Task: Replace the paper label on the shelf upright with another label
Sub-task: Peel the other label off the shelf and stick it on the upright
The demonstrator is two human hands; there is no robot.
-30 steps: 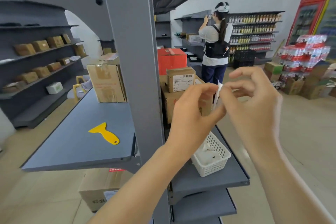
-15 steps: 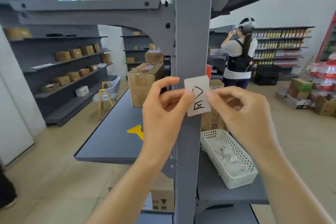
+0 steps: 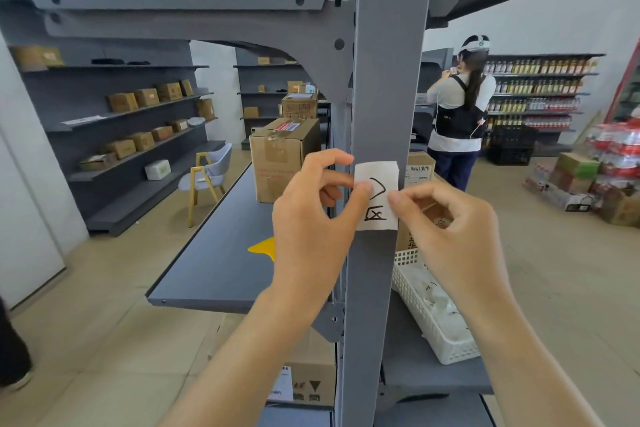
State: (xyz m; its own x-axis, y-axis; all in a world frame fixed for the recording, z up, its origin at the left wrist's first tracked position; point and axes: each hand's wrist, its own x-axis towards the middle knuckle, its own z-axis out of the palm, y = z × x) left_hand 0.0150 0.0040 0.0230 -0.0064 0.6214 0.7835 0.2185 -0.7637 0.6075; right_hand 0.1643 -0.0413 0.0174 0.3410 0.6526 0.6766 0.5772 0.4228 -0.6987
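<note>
- Far left, a grey shelf (image 3: 214,253) carries a cardboard box (image 3: 277,163), with a yellow scraper (image 3: 263,248) peeking out from behind the wrist.
- Left hand (image 3: 311,218) is up at the post, thumb tip pressing the label's left edge, the other fingers curled beside it.
- The white paper label (image 3: 377,198), black handwriting on it, sits flat on the front of the grey shelf upright (image 3: 384,80).
- Right hand (image 3: 450,229) pinches at the label's right edge, thumb and forefinger closed together.
- A white basket (image 3: 429,319) of paper slips lies below right.
</note>
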